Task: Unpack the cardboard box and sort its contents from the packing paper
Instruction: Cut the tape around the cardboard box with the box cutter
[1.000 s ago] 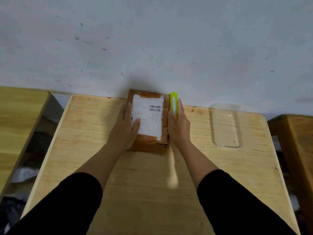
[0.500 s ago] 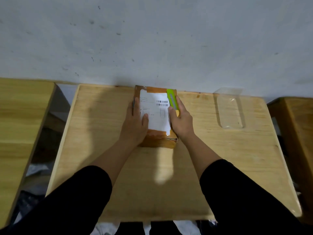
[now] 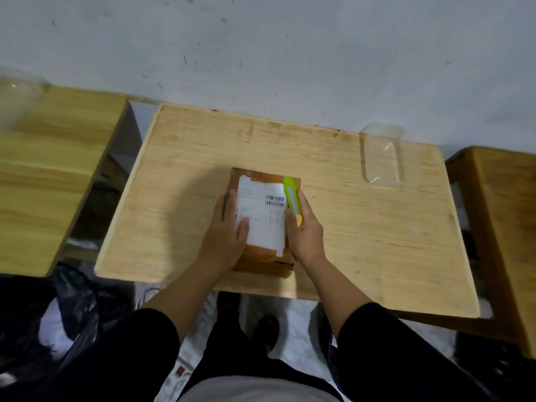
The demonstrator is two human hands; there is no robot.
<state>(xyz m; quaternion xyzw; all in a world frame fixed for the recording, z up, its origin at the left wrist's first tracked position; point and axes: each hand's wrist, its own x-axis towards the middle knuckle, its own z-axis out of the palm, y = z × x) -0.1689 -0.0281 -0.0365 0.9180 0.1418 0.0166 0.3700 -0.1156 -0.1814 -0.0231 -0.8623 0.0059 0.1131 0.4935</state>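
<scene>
A taped brown cardboard box (image 3: 262,258) with a white shipping label (image 3: 261,216) lies flat in the middle of the wooden table (image 3: 174,175). My left hand (image 3: 227,236) grips its left edge, thumb on the label. My right hand (image 3: 304,230) presses against the box's right edge and pins a green and yellow box cutter (image 3: 292,198) along the top of the box. The box is sealed; its contents are hidden.
A clear plastic tray (image 3: 383,153) sits at the table's far right. Another clear container (image 3: 17,100) rests on the wooden table to the left (image 3: 52,169). A wooden stool (image 3: 499,216) stands at the right. Black bags (image 3: 58,314) lie on the floor.
Both hands have drawn the box from the far edge by the wall toward the middle of the table. The cutter now lies on the box top rather than beside it.
</scene>
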